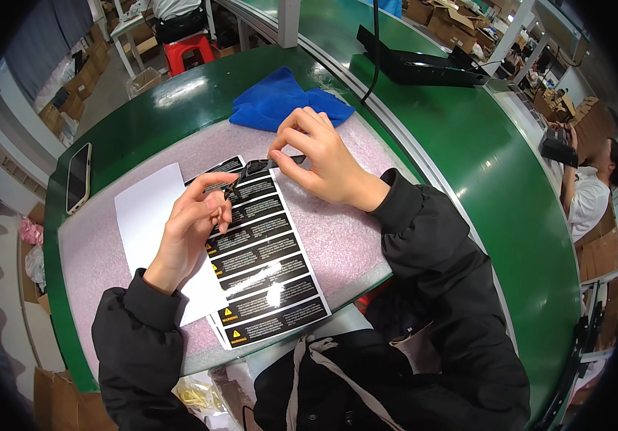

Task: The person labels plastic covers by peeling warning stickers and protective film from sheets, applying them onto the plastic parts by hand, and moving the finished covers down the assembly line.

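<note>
A thin, dark, glossy black piece (255,168) spans the gap between my hands, above the top of a label sheet; whether it is a peeled label or a separate part I cannot tell. My left hand (192,226) pinches its lower left end between thumb and fingers. At the other end, my right hand (327,159) is closed in a pinch of thumb and forefinger, the remaining fingers curled above. Beneath lies the sheet of black warning labels (269,276) with yellow triangles. A blank white sheet (147,208) overlaps its left side, partly under my left forearm.
Pink foam padding (345,237) covers the green worktop (136,111). A blue cloth (280,100) lies beyond my right hand, a phone (79,176) at the left edge. Past a metal rail, a black housing (424,68) rests on green surface. Another person (592,190) works at far right.
</note>
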The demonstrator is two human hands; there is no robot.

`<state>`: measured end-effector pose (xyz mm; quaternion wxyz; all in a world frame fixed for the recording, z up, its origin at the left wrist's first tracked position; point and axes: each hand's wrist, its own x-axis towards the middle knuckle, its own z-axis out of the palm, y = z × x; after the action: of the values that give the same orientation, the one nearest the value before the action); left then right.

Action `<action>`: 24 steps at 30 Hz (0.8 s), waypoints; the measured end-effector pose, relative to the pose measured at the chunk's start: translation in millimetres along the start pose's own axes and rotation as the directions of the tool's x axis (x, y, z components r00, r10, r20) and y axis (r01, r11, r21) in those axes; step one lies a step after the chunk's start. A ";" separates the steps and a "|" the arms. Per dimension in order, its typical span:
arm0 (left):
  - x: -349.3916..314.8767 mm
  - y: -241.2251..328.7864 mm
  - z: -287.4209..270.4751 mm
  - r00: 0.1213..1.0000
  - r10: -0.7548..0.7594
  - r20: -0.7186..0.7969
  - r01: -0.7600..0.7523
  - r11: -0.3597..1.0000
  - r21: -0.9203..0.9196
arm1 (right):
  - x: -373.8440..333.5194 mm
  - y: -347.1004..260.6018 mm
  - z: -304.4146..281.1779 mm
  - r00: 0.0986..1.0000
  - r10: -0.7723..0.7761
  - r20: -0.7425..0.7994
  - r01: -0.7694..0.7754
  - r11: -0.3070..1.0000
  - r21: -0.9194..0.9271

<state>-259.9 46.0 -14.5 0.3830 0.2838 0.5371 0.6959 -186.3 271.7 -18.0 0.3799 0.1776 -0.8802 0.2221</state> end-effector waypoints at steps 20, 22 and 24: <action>-2.0 1.6 6.7 0.998 0.043 -0.053 -0.043 0.999 0.005 | 3.8 -1.3 -3.0 0.997 -0.017 -0.070 0.009 0.993 -0.114; -1.9 2.2 7.5 0.996 0.054 -0.078 -0.056 0.998 -0.019 | 5.4 -1.4 -4.9 0.994 -0.006 -0.106 -0.007 0.993 -0.122; -1.4 2.9 7.5 0.987 0.079 -0.143 -0.088 0.994 -0.058 | 7.1 1.8 -12.0 0.989 -0.018 -0.144 -0.010 0.982 -0.189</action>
<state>-253.8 48.5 -9.7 0.3238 0.2439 0.5278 0.7464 -184.7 278.5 -5.8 0.4586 0.1259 -0.8670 0.1489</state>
